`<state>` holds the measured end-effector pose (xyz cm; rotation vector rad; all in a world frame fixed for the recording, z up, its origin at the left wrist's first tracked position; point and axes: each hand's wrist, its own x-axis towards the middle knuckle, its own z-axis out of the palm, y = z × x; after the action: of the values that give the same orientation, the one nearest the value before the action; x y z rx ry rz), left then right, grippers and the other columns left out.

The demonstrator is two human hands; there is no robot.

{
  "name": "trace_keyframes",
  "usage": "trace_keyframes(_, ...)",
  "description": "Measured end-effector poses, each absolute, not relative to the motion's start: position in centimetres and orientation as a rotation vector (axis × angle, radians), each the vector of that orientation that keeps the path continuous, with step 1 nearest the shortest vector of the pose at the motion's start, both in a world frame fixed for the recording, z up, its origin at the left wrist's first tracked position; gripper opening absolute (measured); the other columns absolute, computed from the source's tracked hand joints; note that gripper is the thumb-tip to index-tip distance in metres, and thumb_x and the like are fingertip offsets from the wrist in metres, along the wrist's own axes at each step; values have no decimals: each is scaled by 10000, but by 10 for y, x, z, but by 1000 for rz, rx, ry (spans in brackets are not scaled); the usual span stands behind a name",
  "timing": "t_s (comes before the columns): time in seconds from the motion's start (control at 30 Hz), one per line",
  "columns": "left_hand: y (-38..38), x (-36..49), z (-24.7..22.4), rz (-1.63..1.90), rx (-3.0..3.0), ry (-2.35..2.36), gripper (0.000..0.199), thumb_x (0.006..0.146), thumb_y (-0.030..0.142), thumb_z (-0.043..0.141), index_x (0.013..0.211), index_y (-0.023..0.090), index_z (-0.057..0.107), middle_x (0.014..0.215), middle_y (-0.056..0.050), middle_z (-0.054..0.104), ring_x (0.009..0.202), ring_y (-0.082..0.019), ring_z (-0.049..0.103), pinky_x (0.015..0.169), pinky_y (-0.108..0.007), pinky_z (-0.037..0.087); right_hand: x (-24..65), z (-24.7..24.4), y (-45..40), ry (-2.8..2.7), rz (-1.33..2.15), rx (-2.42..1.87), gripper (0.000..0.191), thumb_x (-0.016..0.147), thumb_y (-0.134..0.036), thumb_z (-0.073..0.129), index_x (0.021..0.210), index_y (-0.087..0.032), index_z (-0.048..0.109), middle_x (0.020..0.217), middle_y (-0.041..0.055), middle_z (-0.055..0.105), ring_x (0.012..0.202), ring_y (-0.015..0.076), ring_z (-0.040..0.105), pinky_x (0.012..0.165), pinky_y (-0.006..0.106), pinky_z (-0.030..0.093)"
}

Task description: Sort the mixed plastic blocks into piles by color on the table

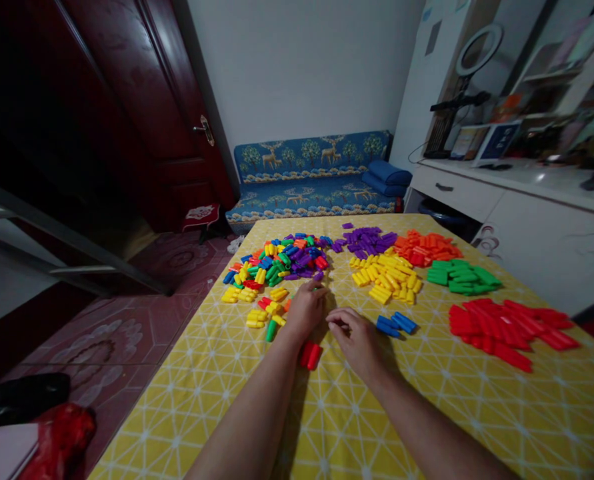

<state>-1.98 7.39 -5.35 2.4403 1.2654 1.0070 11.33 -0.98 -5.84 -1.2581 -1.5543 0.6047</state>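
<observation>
My left hand (307, 308) is at the near edge of a mixed heap of small coloured plastic tube-like pieces (277, 260). Its fingers are closed, and a bit of a green plastic piece (319, 289) shows at them. Just to the right, my right hand (353, 332) hovers low over the table, fingers curled together; whatever may be in them is hidden. Red pieces (310, 355) lie under my left wrist, beside a few yellow pieces (257, 318) and a green one (271, 331). A few blue pieces (395, 324) lie right of my right hand.
Single-colour piles lie on the yellow patterned tablecloth (321, 413): yellow (387, 275), purple (369, 241), orange (427, 248), green (463, 276) and red (509, 327). Beyond the table stand a blue sofa (301, 193) and, at right, a white cabinet (551, 233).
</observation>
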Motion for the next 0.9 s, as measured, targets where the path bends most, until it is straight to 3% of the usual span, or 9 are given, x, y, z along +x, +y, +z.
trace_keyframes(0.13, 72, -23, -55, 1281, 2193, 1143, 261, 845, 83, 541, 997, 154, 740, 1000, -87, 735, 925, -183, 675, 832, -279, 530, 115, -64, -7, -1457, 648, -1296, 296, 820, -224, 531, 1102, -197, 618, 927, 59, 663, 742, 164, 652, 687, 307, 560)
trace_keyframes(0.23, 67, -25, -52, 1277, 2066, 1121, 241, 863, 202, 600, 1063, 178, 731, 944, -62, 767, 794, -168, 692, 746, -257, 529, 116, -66, -7, -1439, 691, -1253, 477, 831, -241, 537, 1306, -208, 509, 1012, 74, 670, 760, 167, 658, 692, 317, 565)
trace_keyframes(0.3, 63, -25, -49, 1198, 2066, 1114, 263, 893, 288, 585, 1092, 194, 729, 875, -50, 772, 657, -144, 663, 649, -233, 504, 116, -66, -7, -1447, 690, -1224, 508, 842, -268, 548, 1344, -221, 481, 1112, 95, 660, 782, 170, 660, 699, 325, 567)
trace_keyframes(0.4, 56, -25, -42, 1059, 2190, 1133, 310, 930, 338, 529, 1143, 216, 719, 778, -40, 756, 570, -132, 617, 600, -219, 458, 117, -65, -7, -1454, 693, -1226, 425, 862, -313, 558, 1279, -231, 536, 1165, 106, 659, 850, 192, 672, 746, 343, 569)
trace_keyframes(0.57, 46, -21, -33, 846, 2405, 1202, 382, 963, 369, 459, 1284, 279, 646, 742, -34, 729, 628, -157, 632, 672, -229, 447, 120, -69, -4, -1450, 723, -1259, 208, 837, -255, 547, 1033, -263, 616, 971, 59, 726, 852, 218, 687, 740, 342, 560)
trace_keyframes(0.73, 39, -18, -31, 826, 2468, 1126, 430, 985, 410, 405, 1345, 277, 596, 716, -35, 709, 606, -159, 614, 634, -229, 414, 123, -68, -2, -1483, 617, -1293, 81, 821, -262, 548, 875, -256, 608, 840, 32, 714, 763, 200, 671, 686, 306, 530)
trace_keyframes(0.83, 42, -28, -27, 955, 2378, 1189, 408, 973, 398, 433, 1293, 251, 638, 652, -18, 686, 549, -141, 578, 587, -221, 384, 122, -64, -3, -1441, 708, -1289, 130, 845, -339, 550, 889, -236, 617, 749, 16, 694, 641, 175, 654, 578, 267, 502)
trace_keyframes(0.9, 45, -45, -17, 1036, 2289, 1285, 360, 952, 391, 475, 1156, 215, 714, 606, -12, 665, 519, -126, 555, 558, -215, 359, 121, -62, -3, -1402, 778, -1290, 190, 852, -398, 561, 900, -224, 622, 648, -7, 653, 550, 157, 620, 511, 245, 472)
